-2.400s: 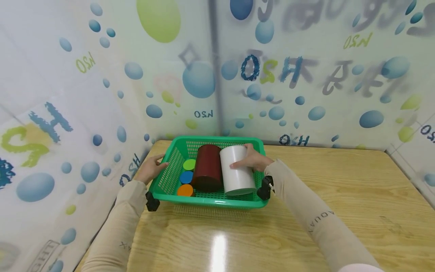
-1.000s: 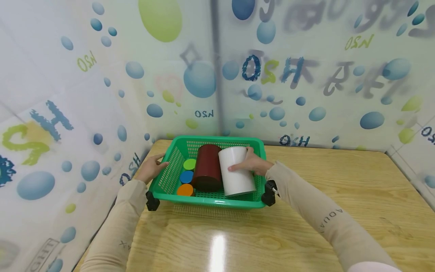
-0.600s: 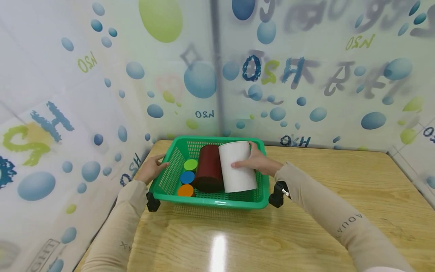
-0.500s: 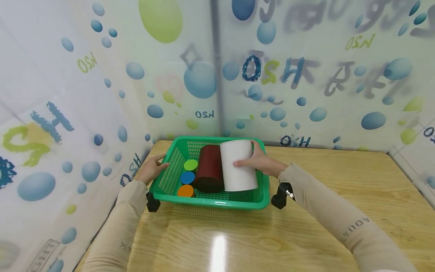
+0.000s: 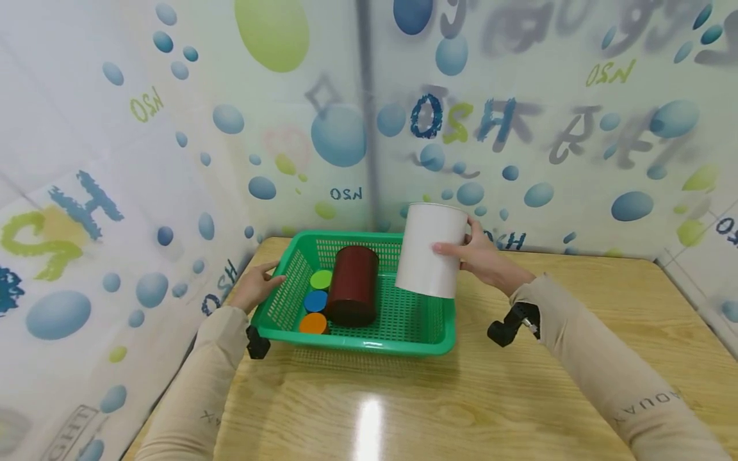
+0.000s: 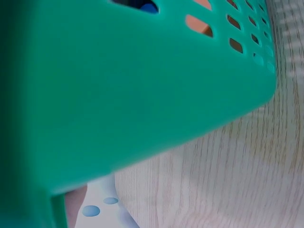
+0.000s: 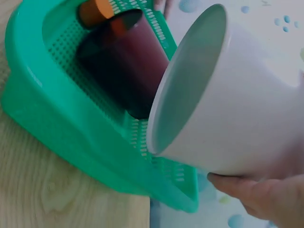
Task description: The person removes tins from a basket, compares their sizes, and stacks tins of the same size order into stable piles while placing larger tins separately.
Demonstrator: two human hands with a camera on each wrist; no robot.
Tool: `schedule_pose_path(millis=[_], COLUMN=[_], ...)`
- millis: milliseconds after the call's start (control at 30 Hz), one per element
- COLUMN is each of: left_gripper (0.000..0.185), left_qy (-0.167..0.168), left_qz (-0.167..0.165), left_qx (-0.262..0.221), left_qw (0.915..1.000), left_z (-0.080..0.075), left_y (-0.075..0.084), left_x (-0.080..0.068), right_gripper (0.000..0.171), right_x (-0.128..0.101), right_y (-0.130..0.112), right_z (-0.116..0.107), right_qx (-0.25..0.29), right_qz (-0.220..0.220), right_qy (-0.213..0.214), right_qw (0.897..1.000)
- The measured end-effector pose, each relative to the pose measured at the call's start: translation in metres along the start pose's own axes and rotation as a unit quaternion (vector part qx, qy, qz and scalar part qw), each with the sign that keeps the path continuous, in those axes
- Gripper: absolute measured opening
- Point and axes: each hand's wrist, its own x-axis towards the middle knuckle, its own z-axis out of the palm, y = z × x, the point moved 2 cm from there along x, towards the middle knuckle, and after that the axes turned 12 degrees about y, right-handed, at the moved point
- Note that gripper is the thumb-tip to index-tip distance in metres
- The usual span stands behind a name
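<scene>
A white cylindrical canister (image 5: 431, 251) hangs tilted over the right end of the green plastic basket (image 5: 369, 346). My right hand (image 5: 484, 256) grips it from the right side, thumb across its near face. In the right wrist view the canister (image 7: 237, 104) shows a wide round hollow end turned towards the basket. My left hand (image 5: 256, 287) holds the basket's left rim, thumb over the edge. Inside the basket a dark red canister (image 5: 353, 285) lies on its side. Left of it stand small round pieces with lime green (image 5: 321, 279), blue (image 5: 316, 301) and orange (image 5: 314, 323) tops.
The basket sits on a wooden table (image 5: 565, 320), close to the back wall (image 5: 519, 186) with its bubble print and lettering. A second wall (image 5: 115, 192) runs along the left side. Each wrist carries a small black camera mount (image 5: 507, 326).
My right hand has lifted the white canister up from the basket floor and moved it to the right, apart from the dark red one. The left hand stays at the rim.
</scene>
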Motion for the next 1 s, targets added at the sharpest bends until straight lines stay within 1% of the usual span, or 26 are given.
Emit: schedule_pose_path(millis=[167, 400, 500, 633, 800, 833, 933, 967, 1000], left_gripper=[0.054, 0.054, 0.054, 0.054, 0.054, 0.054, 0.054, 0.054, 0.055], left_qy=[0.001, -0.002, -0.001, 0.000, -0.001, -0.001, -0.001, -0.001, -0.001], left_qz=[-0.002, -0.008, -0.006, -0.008, -0.007, -0.006, -0.005, -0.005, -0.005], left_qx=[-0.003, -0.002, -0.001, -0.001, -0.003, -0.004, -0.005, -0.005, -0.006], left_qw=[1.0000, 1.0000, 1.0000, 1.0000, 1.0000, 1.0000, 1.0000, 1.0000, 1.0000], left_z=[0.001, 0.000, 0.000, -0.001, 0.000, 0.000, 0.001, 0.001, 0.001], left_y=[0.000, -0.002, -0.002, -0.003, -0.004, -0.004, -0.005, -0.005, -0.005], left_x=[0.000, 0.000, 0.001, 0.002, 0.002, 0.002, 0.003, 0.003, 0.003], right_gripper=[0.088, 0.088, 0.089, 0.089, 0.090, 0.088, 0.090, 0.089, 0.090], right_x=[-0.005, -0.016, -0.021, -0.025, -0.025, -0.021, -0.012, -0.008, -0.005], right_y=[-0.006, -0.005, 0.001, 0.013, 0.035, 0.044, 0.065, 0.073, 0.080], right_z=[-0.022, -0.062, -0.083, -0.111, -0.151, -0.164, -0.197, -0.208, -0.218], right_qx=[0.000, -0.006, -0.023, -0.033, -0.024, -0.011, -0.010, 0.005, 0.000], right_qz=[-0.029, -0.048, -0.051, -0.067, -0.089, -0.101, -0.118, -0.129, -0.137], right_qy=[0.012, 0.058, 0.081, 0.115, 0.144, 0.146, 0.157, 0.160, 0.163], right_qw=[0.999, 0.997, 0.995, 0.991, 0.985, 0.984, 0.981, 0.979, 0.977])
